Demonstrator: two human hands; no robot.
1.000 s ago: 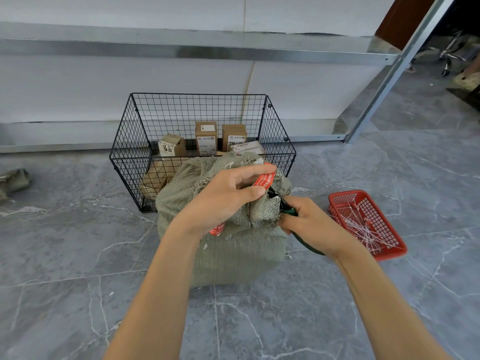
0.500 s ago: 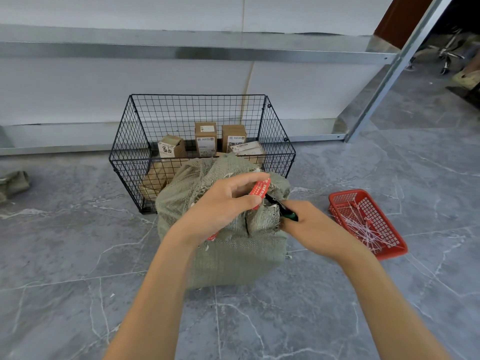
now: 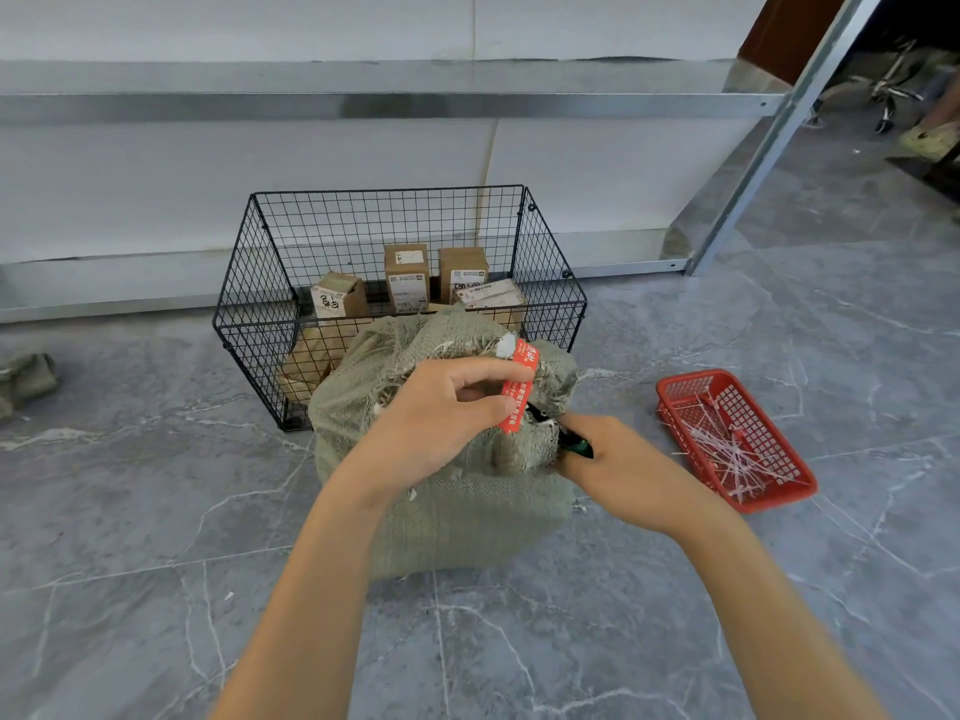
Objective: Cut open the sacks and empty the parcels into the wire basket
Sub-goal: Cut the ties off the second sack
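A green woven sack (image 3: 457, 511) stands on the floor just in front of the black wire basket (image 3: 270, 324), its gathered top tied shut. My left hand (image 3: 441, 413) pinches the red tag (image 3: 517, 389) at the sack's neck. My right hand (image 3: 618, 465) grips a green-handled cutter (image 3: 569, 439) whose dark tip sits against the neck under the tag. Several brown cardboard parcels (image 3: 406, 278) lie inside the basket.
A red plastic tray (image 3: 737, 439) holding several cut white ties lies on the floor to the right. A crumpled green sack (image 3: 26, 379) lies at the far left. A metal shelf rail (image 3: 363, 103) and slanted post (image 3: 769, 142) stand behind the basket.
My right hand has shifted a little right and up, bringing the cutter tip against the sack's neck. My left hand keeps its pinch on the red tag.
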